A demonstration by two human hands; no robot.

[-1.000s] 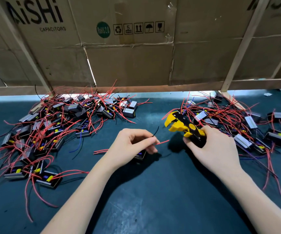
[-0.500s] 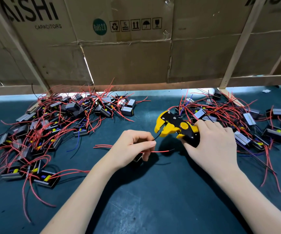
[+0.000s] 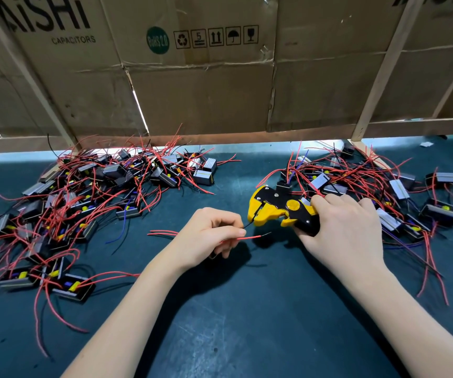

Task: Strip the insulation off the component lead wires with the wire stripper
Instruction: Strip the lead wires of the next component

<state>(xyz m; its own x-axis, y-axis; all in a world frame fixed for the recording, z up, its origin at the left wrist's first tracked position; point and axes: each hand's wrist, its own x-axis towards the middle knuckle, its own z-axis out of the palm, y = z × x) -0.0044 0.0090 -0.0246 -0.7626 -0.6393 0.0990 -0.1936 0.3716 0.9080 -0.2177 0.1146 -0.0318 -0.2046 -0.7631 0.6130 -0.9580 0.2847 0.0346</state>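
Observation:
My right hand [image 3: 345, 230] grips the handles of a yellow and black wire stripper [image 3: 277, 210], its jaws pointing left. My left hand [image 3: 209, 238] pinches the lead wires of a small component that is mostly hidden under the hand. A thin black lead [image 3: 248, 224] runs from my fingertips into the stripper's jaws. A red lead [image 3: 249, 237] with a bare tip sticks out to the right just below the tool.
A pile of black components with red wires [image 3: 89, 203] covers the dark green mat [image 3: 247, 323] at the left. A second pile of wired components [image 3: 383, 192] lies at the right behind my right hand. Cardboard sheets on wooden slats [image 3: 206, 85] close off the back.
The stripper has moved left and down toward my left hand. Its jaws now sit at the black lead, where earlier they were apart from it.

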